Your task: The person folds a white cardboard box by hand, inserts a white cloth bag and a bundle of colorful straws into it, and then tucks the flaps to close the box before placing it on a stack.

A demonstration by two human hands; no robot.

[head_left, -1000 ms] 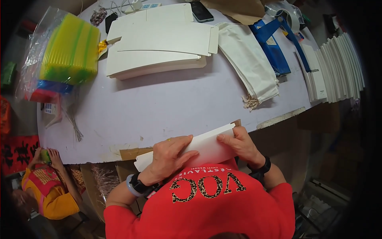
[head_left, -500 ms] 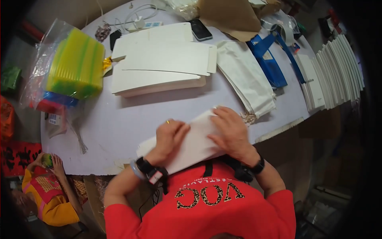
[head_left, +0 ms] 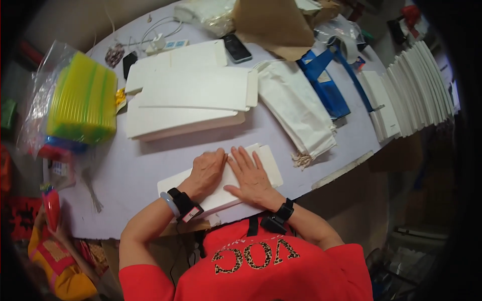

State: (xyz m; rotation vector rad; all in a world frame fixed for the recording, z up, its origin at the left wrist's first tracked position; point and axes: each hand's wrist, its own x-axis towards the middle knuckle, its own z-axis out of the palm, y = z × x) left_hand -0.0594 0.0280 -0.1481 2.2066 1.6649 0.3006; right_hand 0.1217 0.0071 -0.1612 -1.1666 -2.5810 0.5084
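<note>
Working on a flat, folded carton of smooth white cardboard (head_left: pixel 221 197), laid on the white-topped table (head_left: pixel 140 170), close to the middle of its front edge. Pressing there with the right hand (head_left: pixel 251 180), with palm lowered and fingers spread apart upon the card. Bending the fingers of the left hand (head_left: pixel 205 173) just beside it, with knuckles up and fingertips near the right ones; not possible to tell whether pinching a flap or only pushing on it. To judge from this posture, in the step of flattening or folding the carton. For the next move, calling probably for even pressure along the fold, and for a steady hold, so as not to let the carton slide over the front edge. Noting toward the back edge a stack of flat white cardboard cartons (head_left: pixel 193 90); to its right, some white cloth drawstring pouches (head_left: pixel 296 110), then a blue bag with a long strap (head_left: pixel 329 98). Seeing also, at the right edge, a row of thin white boxes (head_left: pixel 416 93) and, at the left edge, a bundle of yellow-green plastic (head_left: pixel 83 100) in clear wrapping.
</note>
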